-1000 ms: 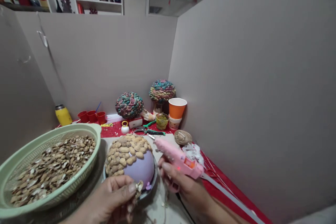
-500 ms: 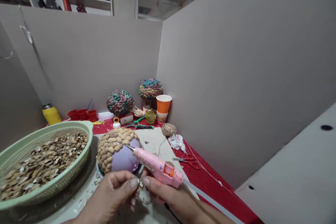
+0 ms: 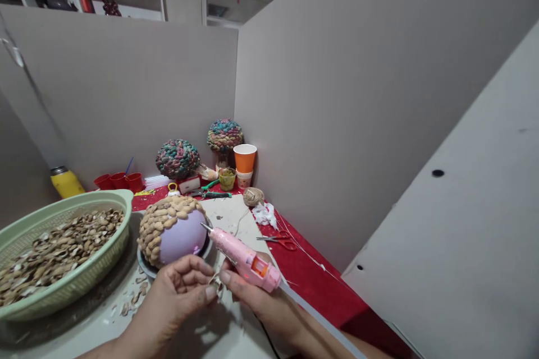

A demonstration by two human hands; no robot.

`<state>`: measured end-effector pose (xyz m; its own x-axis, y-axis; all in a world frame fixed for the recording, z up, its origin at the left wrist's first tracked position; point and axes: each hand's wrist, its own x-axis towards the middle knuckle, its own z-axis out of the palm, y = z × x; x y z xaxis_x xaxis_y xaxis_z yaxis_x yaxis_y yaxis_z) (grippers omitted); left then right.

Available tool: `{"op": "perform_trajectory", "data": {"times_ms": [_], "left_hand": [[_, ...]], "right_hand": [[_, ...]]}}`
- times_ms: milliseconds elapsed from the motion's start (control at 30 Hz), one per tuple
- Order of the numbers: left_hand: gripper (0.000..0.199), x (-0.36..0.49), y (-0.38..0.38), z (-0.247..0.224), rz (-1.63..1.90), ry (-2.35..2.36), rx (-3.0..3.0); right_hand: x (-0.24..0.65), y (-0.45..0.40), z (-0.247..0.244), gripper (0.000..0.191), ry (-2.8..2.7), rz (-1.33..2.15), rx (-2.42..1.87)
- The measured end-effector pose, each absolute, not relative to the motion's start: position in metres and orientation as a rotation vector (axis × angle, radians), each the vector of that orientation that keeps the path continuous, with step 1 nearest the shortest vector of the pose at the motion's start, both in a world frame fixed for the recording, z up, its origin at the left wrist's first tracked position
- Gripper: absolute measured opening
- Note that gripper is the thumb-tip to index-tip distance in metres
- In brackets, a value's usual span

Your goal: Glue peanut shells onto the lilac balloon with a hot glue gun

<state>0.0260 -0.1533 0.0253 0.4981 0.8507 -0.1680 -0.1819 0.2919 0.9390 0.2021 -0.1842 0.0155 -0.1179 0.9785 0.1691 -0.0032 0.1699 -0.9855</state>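
Observation:
My right hand (image 3: 256, 297) is wrapped round a pink hot glue gun (image 3: 242, 258); its metal nozzle points up and left towards a purple balloon (image 3: 183, 240). Between the thumb and fingers of my left hand (image 3: 179, 289) is a small peanut shell piece (image 3: 217, 283), and my right fingertips come close to it. Whether they touch it I cannot tell. Peanut shells (image 3: 154, 227) cover the balloon's top and left side, leaving its front right bare. The balloon rests in a bowl (image 3: 145, 267), just beyond my left hand.
A green basket (image 3: 113, 252) of peanut shells stands at left. Loose shells (image 3: 137, 297) lie beside the bowl. Red scissors (image 3: 286, 242), a twine ball (image 3: 253, 197) and crumpled tissue (image 3: 265, 215) are at right. Behind are coloured shell-covered balls (image 3: 177, 159), cups (image 3: 245, 158) and pliers (image 3: 213, 194).
The view has swung to the right, so the things on the table sit further left. Both hands stay close together, the left still pinching the shell piece and the right holding the glue gun.

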Motion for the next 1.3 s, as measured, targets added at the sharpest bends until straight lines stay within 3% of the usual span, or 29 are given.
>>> {"op": "perform_trajectory", "data": {"times_ms": [367, 667, 1300], "left_hand": [[0.024, 0.027, -0.158, 0.022, 0.788, 0.776, 1.098], [0.021, 0.010, -0.165, 0.008, 0.644, 0.590, 0.797], [0.019, -0.005, -0.162, 0.012, 0.702, 0.520, 0.822]], "right_hand": [[0.205, -0.185, 0.007, 0.036, -1.399, 1.160, -1.003], [0.187, -0.195, -0.002, 0.038, -1.407, 1.154, -0.986], [0.168, -0.193, 0.012, 0.036, -1.410, 1.127, -0.953]]}}
